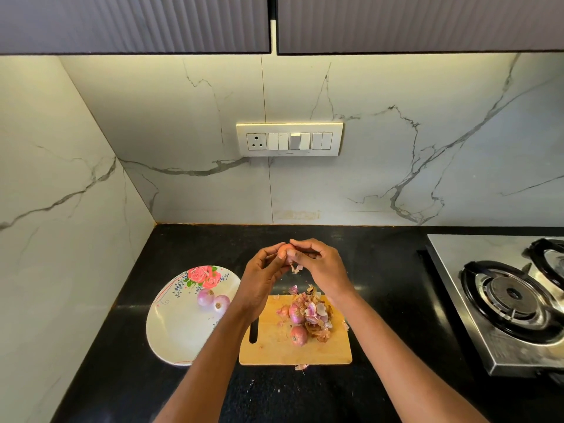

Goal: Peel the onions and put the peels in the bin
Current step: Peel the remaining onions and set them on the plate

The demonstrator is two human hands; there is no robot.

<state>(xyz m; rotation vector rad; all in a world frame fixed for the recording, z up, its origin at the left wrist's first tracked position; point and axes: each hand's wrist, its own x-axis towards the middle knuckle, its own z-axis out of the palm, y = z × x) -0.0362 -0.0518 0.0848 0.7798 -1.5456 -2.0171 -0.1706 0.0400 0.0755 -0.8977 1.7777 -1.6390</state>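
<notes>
Head view: onion (283, 251) mostly hidden between my hands above counter (381, 270), behind board (274, 346); its axis unclear. Left hand (264, 277) fingers curl round it; right hand (320, 265) pinches skin, shreds dangling. Two onions (297, 323) beside peels (319, 317) on board. Two peeled onions (213, 300) on plate (171, 331) left.

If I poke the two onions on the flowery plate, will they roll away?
Probably a bit. The onions look round and smooth, so a poke would likely set them rolling. The plate seems shallow and glossy, so they might slide. They touch each other, so one could bump the other.
</notes>
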